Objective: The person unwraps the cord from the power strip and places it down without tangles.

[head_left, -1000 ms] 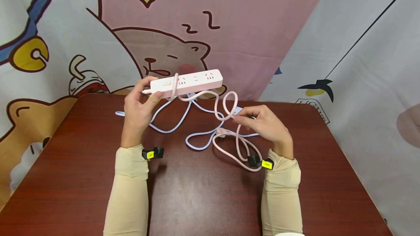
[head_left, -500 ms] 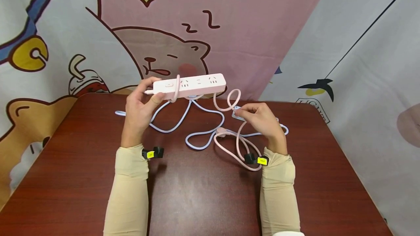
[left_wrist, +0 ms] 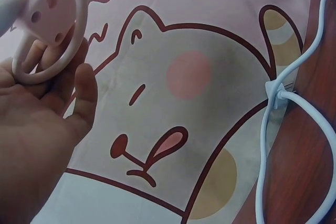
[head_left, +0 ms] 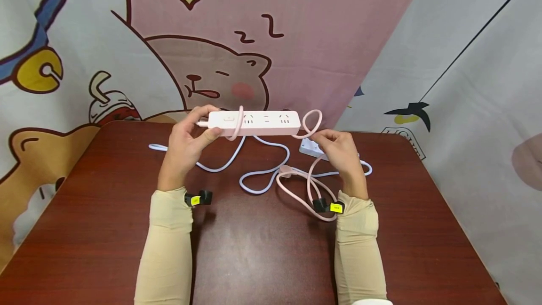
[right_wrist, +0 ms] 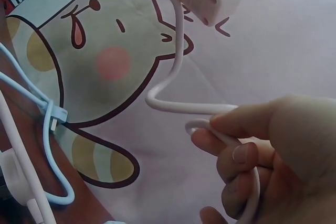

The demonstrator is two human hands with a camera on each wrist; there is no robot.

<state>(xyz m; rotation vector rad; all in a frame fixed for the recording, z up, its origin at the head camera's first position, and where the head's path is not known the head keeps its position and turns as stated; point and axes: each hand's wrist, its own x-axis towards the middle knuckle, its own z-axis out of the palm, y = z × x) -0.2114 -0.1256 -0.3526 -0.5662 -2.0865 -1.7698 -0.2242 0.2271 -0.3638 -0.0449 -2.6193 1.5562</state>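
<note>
My left hand grips one end of a pink-and-white power strip, held up above the table with its sockets facing me. One turn of its pink cord wraps around the strip near the switch. My right hand pinches the cord off the strip's right end, where a small loop stands up. In the right wrist view the cord bends back and runs through the fingers. The left wrist view shows the strip's underside with cord passing below it. The remaining cord trails down to a pink plug on the table.
Behind my right hand lies a light-blue power strip, partly hidden. Its blue cord snakes across the back of the brown table. A blue plug shows in the left wrist view. A printed cloth hangs beyond the table.
The strip has come down and to the right, and now sits level. My right hand has shifted slightly left, closer to the strip, with the cord still pinched.
</note>
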